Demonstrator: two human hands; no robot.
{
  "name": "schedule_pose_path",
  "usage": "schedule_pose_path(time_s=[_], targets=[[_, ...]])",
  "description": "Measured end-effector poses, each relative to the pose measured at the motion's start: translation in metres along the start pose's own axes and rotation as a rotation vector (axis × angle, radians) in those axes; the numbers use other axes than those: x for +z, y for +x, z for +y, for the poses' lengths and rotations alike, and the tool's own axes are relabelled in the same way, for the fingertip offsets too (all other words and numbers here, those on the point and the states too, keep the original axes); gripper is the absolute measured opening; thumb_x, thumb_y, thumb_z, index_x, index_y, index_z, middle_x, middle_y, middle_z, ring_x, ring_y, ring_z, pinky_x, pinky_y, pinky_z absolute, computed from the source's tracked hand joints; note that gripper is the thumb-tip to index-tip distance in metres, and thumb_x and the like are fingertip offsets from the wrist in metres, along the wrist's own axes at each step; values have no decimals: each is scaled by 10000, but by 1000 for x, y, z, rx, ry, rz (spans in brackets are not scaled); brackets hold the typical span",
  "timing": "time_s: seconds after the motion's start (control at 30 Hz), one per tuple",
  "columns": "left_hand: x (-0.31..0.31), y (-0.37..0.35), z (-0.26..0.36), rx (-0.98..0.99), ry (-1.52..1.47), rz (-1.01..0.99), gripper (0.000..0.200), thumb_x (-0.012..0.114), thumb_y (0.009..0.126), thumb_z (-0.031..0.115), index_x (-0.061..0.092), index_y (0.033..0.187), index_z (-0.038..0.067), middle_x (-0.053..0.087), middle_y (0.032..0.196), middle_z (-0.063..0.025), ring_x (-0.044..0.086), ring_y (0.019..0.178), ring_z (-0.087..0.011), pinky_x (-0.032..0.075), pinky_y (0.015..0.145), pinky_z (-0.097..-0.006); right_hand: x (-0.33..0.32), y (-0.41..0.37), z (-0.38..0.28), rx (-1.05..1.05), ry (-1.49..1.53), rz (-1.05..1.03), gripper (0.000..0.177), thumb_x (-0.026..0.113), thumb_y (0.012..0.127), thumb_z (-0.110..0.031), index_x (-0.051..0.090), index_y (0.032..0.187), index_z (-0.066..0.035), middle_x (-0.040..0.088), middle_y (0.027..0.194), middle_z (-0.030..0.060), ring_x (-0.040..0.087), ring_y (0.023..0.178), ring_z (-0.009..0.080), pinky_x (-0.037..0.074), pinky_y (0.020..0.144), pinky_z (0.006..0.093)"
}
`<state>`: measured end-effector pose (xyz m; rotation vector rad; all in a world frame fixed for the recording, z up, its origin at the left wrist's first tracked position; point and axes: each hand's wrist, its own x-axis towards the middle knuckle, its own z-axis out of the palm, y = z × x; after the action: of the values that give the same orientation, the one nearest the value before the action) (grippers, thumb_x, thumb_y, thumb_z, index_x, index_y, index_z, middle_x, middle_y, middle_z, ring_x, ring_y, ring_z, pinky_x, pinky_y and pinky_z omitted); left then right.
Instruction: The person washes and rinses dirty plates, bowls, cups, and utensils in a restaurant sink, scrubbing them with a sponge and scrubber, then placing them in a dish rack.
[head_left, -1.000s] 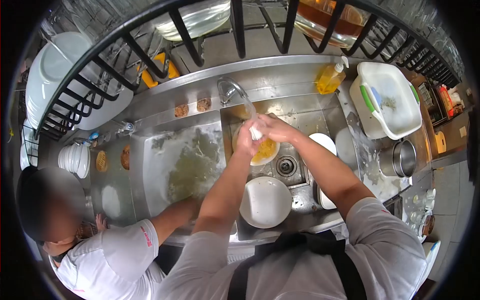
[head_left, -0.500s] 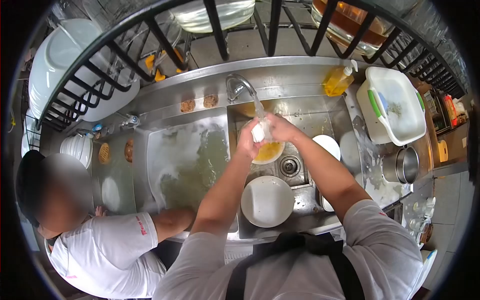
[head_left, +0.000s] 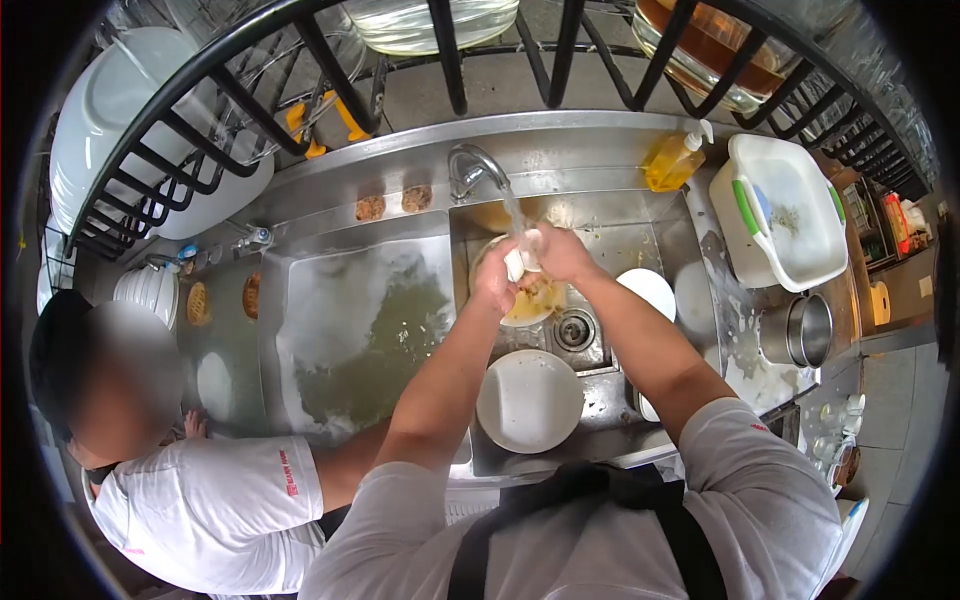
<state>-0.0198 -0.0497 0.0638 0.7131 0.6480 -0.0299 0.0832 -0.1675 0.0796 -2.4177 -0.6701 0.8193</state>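
Under the water running from the faucet [head_left: 470,165], my left hand [head_left: 490,278] and my right hand [head_left: 565,256] are close together. My left hand is closed on a small smooth white piece [head_left: 514,264]; its kind cannot be made out. Another white piece [head_left: 533,243] shows at the fingers of my right hand, which is closed around it. Right below both hands sits a pale bowl [head_left: 524,318] with yellowish water and bits of food, partly hidden by them. A white plate [head_left: 530,402] lies nearer to me in the sink, beside the drain [head_left: 574,330].
A co-worker [head_left: 215,500] stands at my left, one arm reaching over the soapy basin [head_left: 370,330]. Right of my forearm is a white dish [head_left: 646,294]. A soap bottle [head_left: 675,160], a white tub [head_left: 780,215] and metal pots [head_left: 808,332] stand right; a black rack [head_left: 300,25] hangs overhead.
My hands have moved slightly apart at the fingers, and a second white piece shows at my right hand. The bowl's water looks stirred. The co-worker's arm has shifted lower at the basin.
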Motion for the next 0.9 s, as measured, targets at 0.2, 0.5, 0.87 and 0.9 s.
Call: schedule_pose_path(time_s=[0.2,0.5,0.87,0.9], targets=[[-8,13,-3,19,-87,-102,324,538,929,353,607,1147,123,672,1057,-56,649,962,-229,539,799,-432,17,-14,18,-424,55,252,320,598,833,-66,576,1151,-101,511,1246,267,570,1083,445,502,854,476],[13,25,-7,-165,-445,-142,435,443,951,466,578,1203,137,642,1139,-92,606,1041,-305,491,876,-514,5,-14,16,-428,206,792,404,566,811,64,607,1160,-135,537,1131,202,578,977,406,502,850,446],[10,31,-8,-38,-417,-133,389,457,921,447,604,1103,137,648,1057,-78,629,909,-231,508,788,-419,1,-12,-3,-522,46,497,363,593,842,-40,601,1201,-96,562,1157,193,542,1046,409,469,914,442],[14,19,-2,4,-212,-109,352,482,914,410,603,1105,140,652,1047,-71,629,908,-216,517,764,-411,5,-5,3,-479,197,285,380,596,842,-55,588,1221,-85,567,1151,190,549,1055,388,463,928,431]])
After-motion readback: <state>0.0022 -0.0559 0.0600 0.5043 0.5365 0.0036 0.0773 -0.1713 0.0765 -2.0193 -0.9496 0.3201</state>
